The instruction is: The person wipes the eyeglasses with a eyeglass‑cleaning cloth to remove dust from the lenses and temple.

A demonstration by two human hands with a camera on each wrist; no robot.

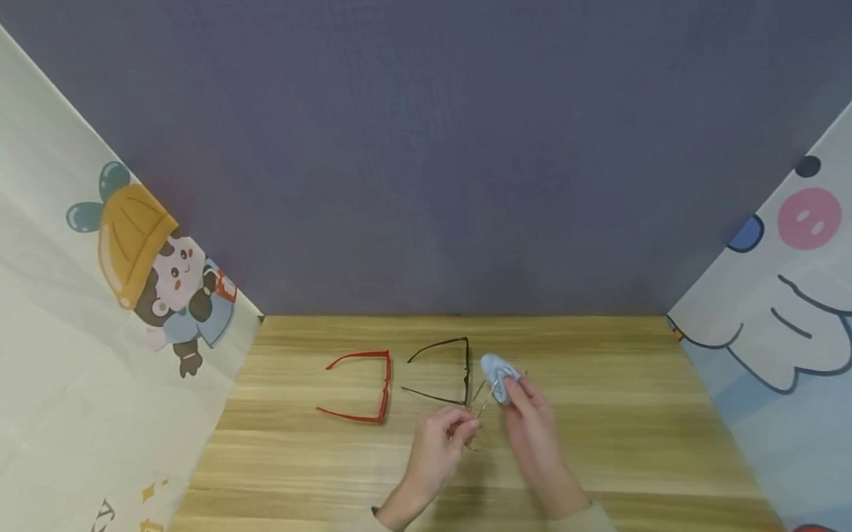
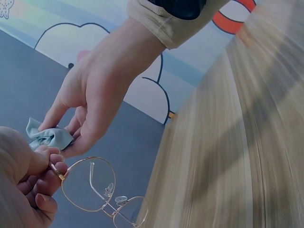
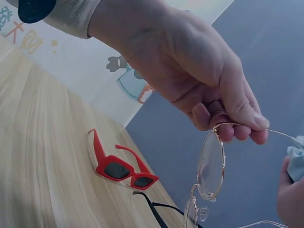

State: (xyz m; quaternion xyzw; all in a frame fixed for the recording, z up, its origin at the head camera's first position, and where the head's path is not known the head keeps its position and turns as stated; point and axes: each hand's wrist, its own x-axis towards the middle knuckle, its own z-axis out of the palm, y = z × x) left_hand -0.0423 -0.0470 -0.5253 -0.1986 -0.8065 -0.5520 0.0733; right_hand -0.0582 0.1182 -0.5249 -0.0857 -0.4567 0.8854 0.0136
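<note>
My left hand pinches thin gold-rimmed eyeglasses at the hinge end of one temple arm, between thumb and fingers. The round clear lenses hang below that hand, held off the table. My right hand grips a light blue cloth, bunched between thumb and fingers. In the right wrist view, the gold temple arm runs from the left hand's fingertips to the cloth. Its far end is hidden in the folds.
On the wooden table, black-framed glasses lie unfolded just left of the hands. Farther left are red sunglasses with dark lenses, also unfolded. A grey-blue panel stands behind the table, with cartoon-printed sheets at both sides.
</note>
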